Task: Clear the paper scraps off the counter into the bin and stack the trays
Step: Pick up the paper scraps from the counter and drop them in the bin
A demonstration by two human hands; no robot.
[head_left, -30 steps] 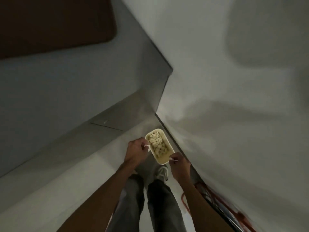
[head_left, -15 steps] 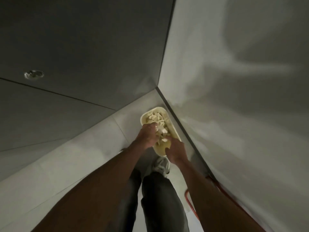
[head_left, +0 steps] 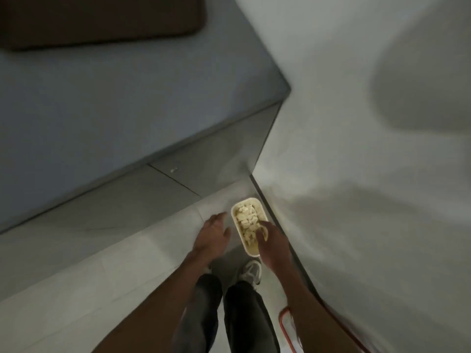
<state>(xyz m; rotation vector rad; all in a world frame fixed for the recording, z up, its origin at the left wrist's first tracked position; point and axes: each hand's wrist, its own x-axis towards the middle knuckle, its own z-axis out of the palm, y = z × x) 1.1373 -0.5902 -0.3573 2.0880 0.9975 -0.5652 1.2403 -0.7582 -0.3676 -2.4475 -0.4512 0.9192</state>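
Grey desk [head_left: 102,110] far left. The left hand [head_left: 212,234] hangs released just left of the cream bin [head_left: 233,215] on the floor, paper scraps [head_left: 246,220] inside. The right hand [head_left: 272,240] curls over the bin's near end; whether it is grasping anything I cannot tell. Best to let go low inside the rim.

The pale floor [head_left: 102,276] fills the lower left. My bin [head_left: 251,250] and shoe [head_left: 251,270] stand on it, low middle.

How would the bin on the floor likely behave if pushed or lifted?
Probably light: the bin holds only loose paper scraps. It would likely slide on the smooth floor. Narrow, so a sideways push near the rim might tip it.
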